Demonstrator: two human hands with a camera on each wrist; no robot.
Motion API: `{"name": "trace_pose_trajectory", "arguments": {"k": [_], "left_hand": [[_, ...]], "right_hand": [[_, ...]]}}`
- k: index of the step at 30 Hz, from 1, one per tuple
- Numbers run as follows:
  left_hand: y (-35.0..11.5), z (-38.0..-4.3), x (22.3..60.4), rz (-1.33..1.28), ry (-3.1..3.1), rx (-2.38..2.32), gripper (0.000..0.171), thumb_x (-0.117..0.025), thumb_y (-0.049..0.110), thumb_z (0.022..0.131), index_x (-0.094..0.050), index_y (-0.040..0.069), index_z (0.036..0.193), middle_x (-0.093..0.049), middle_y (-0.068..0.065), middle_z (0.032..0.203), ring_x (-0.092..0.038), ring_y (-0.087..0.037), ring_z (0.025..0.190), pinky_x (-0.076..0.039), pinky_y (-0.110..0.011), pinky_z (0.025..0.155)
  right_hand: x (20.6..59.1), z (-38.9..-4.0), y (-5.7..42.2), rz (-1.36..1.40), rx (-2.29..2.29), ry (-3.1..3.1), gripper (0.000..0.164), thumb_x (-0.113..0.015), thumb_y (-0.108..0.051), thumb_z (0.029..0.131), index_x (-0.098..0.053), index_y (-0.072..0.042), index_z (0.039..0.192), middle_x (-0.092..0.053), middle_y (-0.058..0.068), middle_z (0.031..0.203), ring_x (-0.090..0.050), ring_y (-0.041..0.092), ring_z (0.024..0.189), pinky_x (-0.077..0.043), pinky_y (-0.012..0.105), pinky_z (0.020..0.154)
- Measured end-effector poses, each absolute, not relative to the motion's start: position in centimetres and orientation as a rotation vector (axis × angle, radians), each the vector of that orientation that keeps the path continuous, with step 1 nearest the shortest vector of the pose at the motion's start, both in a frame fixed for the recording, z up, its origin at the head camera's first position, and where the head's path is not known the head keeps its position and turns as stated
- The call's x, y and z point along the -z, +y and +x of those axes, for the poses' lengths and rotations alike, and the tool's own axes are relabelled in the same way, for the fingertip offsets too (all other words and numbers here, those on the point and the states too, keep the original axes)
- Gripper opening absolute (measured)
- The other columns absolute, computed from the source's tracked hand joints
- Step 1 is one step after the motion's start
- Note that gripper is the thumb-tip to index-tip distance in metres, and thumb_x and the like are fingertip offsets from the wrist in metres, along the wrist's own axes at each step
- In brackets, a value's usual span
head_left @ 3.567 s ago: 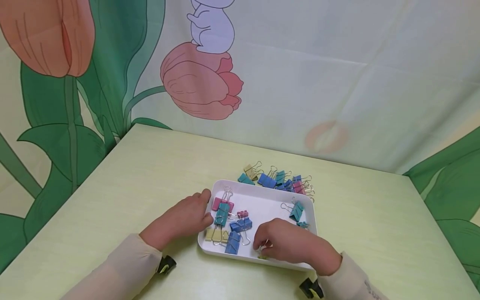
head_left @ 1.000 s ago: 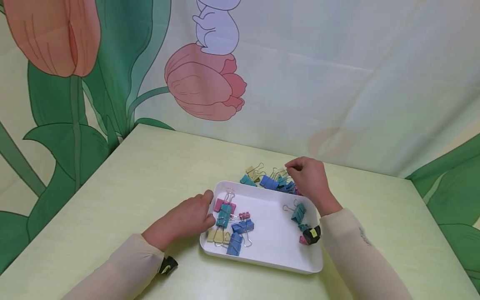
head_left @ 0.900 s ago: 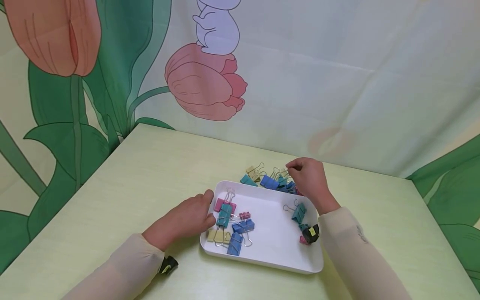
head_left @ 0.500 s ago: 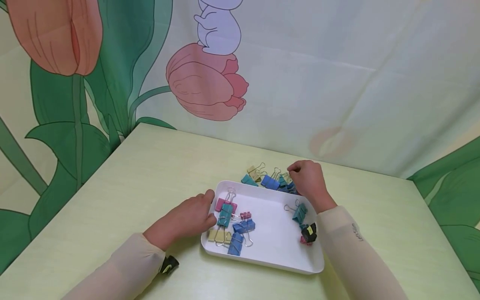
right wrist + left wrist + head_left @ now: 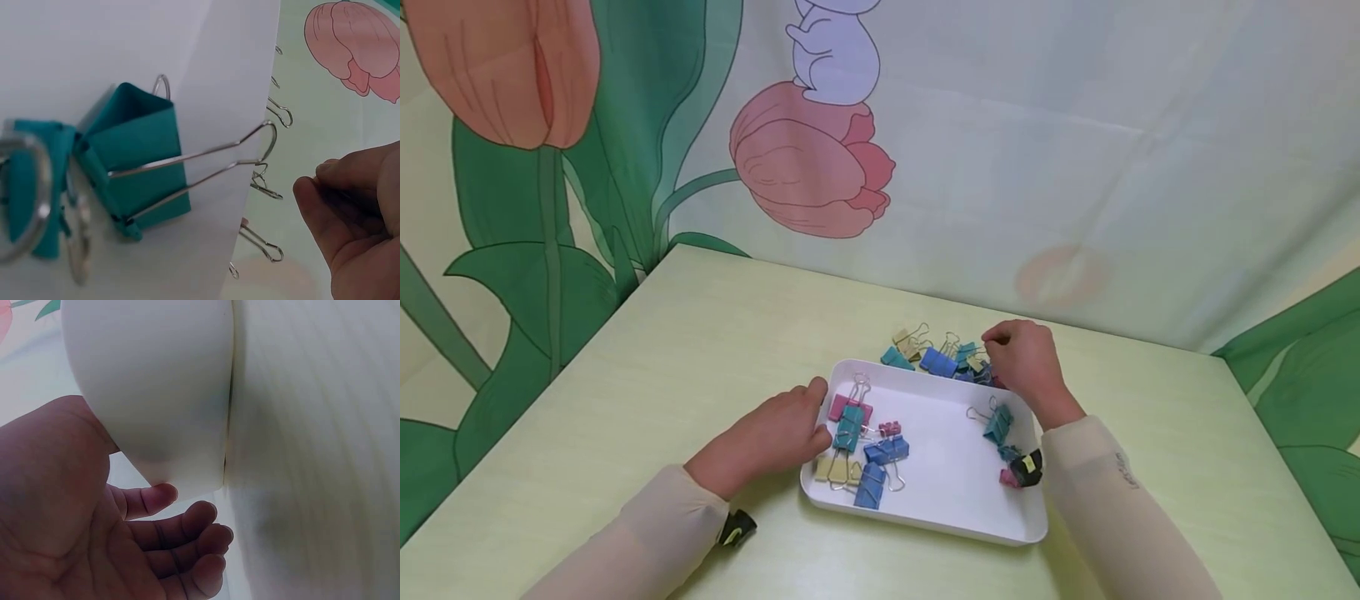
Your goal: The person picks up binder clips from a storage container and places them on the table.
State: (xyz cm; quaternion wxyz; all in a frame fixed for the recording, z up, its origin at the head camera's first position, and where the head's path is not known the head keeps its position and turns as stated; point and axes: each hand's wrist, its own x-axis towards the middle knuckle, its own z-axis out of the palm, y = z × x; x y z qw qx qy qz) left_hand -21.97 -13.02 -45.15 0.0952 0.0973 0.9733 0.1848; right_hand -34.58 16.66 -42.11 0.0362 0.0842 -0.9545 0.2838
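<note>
The white tray (image 5: 947,475) lay nearest, crowded at its left: a blue clip (image 5: 870,487) by the near side, a yellow clip (image 5: 833,471) next to it, then a teal clip (image 5: 850,425) overlapping a pink clip (image 5: 838,408). The left hand (image 5: 767,437) gripped the tray's left wall between thumb and fingers, a sound hold, I thought, for stopping any slide. At the right end a bigger teal clip (image 5: 150,156) stuck its handles up, so the right sleeve (image 5: 1120,500) needed to pass well clear. Well apart from the left, the right hand (image 5: 1026,367) was by the far right corner, thumb and forefinger tips together; I couldn't tell whether they pinched a handle. Just past the tray, the pile of clips (image 5: 938,363) sat on the table (image 5: 737,308), handles crossing; a slow, straight lift by one handle seemed best against snagging. Behind hung a flowered cloth (image 5: 970,183)
</note>
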Motion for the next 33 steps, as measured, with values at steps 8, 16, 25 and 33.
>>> {"name": "trace_pose_trajectory", "arguments": {"k": [8,16,25,33], "left_hand": [[-13.0,-22.0,45.3,0.275,2.877,-0.570,0.044,-0.055,0.024,0.087,-0.041,0.001,0.122,-0.054,-0.007,0.090,-0.051,-0.019,0.075,-0.044,-0.031,0.070],[-13.1,-21.9,45.3,0.290,2.895,-0.565,0.043,-0.054,0.023,0.087,-0.041,0.000,0.120,-0.054,-0.007,0.088,-0.050,-0.019,0.074,-0.044,-0.032,0.070],[-12.8,-22.0,45.1,0.312,2.891,-0.557,0.042,-0.055,0.023,0.088,-0.041,0.000,0.120,-0.054,-0.008,0.088,-0.050,-0.020,0.074,-0.045,-0.033,0.070],[-13.0,-22.0,45.2,0.322,2.900,-0.547,0.042,-0.054,0.022,0.087,-0.040,0.000,0.120,-0.054,-0.008,0.087,-0.050,-0.020,0.073,-0.044,-0.033,0.069]], "right_hand": [[41.9,-33.8,17.7,0.257,-0.867,-2.930,0.024,-0.055,-0.018,0.095,-0.071,-0.006,0.108,-0.070,0.013,0.107,-0.069,0.024,0.078,-0.056,0.034,0.068],[40.6,-31.9,17.3,0.349,-0.814,-2.962,0.019,-0.059,-0.014,0.093,-0.072,-0.006,0.104,-0.071,0.012,0.105,-0.066,0.023,0.080,-0.056,0.034,0.071],[39.8,-28.8,18.1,0.718,-0.439,-3.125,0.012,-0.063,-0.004,0.087,-0.074,-0.005,0.090,-0.070,0.005,0.087,-0.059,0.016,0.074,-0.053,0.030,0.069],[40.1,-27.8,18.9,0.755,-0.373,-3.223,0.012,-0.063,-0.002,0.085,-0.074,-0.008,0.088,-0.067,0.001,0.082,-0.056,0.015,0.074,-0.053,0.028,0.069]]}}
